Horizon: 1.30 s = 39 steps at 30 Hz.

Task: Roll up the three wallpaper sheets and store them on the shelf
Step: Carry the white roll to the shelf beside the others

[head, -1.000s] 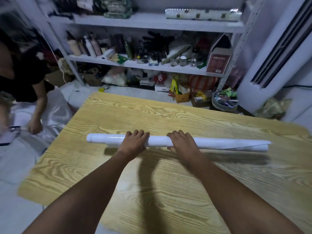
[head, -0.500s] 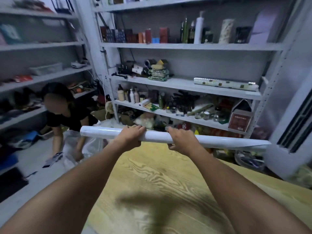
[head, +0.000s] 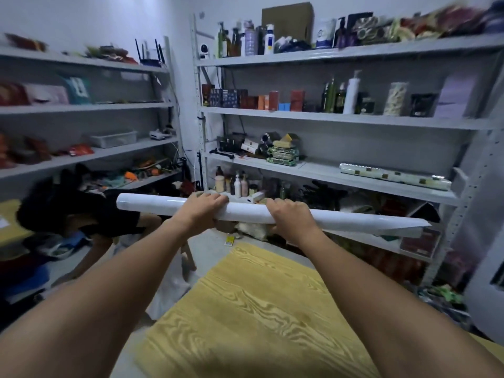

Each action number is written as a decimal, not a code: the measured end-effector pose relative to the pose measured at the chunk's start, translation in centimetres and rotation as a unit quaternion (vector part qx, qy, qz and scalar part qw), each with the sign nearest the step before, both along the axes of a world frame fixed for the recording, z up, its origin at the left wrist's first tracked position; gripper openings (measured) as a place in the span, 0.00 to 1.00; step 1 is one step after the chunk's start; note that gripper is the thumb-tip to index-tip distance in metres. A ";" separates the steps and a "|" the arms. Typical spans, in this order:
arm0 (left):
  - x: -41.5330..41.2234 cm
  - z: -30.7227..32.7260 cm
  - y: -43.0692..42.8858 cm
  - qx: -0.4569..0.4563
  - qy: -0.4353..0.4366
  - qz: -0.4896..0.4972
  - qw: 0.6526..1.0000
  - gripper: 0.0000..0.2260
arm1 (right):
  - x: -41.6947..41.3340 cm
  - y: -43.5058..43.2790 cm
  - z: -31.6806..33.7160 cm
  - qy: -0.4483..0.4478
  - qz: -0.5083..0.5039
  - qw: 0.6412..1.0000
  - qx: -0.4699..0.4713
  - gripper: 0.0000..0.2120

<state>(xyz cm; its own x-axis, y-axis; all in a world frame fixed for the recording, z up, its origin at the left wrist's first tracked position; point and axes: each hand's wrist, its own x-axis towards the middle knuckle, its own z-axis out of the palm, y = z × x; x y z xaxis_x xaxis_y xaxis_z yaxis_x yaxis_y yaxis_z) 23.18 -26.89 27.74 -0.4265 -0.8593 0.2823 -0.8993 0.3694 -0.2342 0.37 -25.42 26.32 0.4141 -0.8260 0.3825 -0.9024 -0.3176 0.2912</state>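
Grey shelf (head: 321, 174) ahead, patterned roll (head: 394, 176) already on it. White roll (head: 245, 211) now lifted off yellow table (head: 259, 309), held in air. Left hand (head: 203, 208), right hand (head: 290, 215) wrapped tight around it. Next: put it on shelf.

Roll (head: 245, 211): white paper, smooth, faint sheen. Second roll (head: 392, 176) on shelf: glossy patterned paper, pale with small dark squares. Table (head: 253, 309): yellow wood-grain surface, smooth, slight gloss. Shelf (head: 354, 177): grey painted metal, matt; uprights perforated. Box (head: 287, 17) on top shelf: brown cardboard, matt. Bottles (head: 237, 184): plastic, glossy. Tray (head: 113, 139): pale plastic. Left hand (head: 200, 211), right hand (head: 293, 218): bare skin.
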 end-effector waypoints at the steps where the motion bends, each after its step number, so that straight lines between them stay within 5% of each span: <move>1: 1.8 0.2 -0.7 -0.004 0.003 -0.001 1.000 0.22 | 1.6 -0.5 0.4 0.004 -0.001 1.000 -0.004 0.26; 16: 22.1 3.9 -8.4 -0.026 0.028 -0.012 0.999 0.21 | 22.1 -9.4 4.5 -0.003 0.007 0.999 -0.046 0.18; 39: 26.5 4.3 -33.2 0.005 0.036 -0.069 0.997 0.20 | 26.2 -30.6 5.2 -0.011 -0.071 0.997 -0.012 0.20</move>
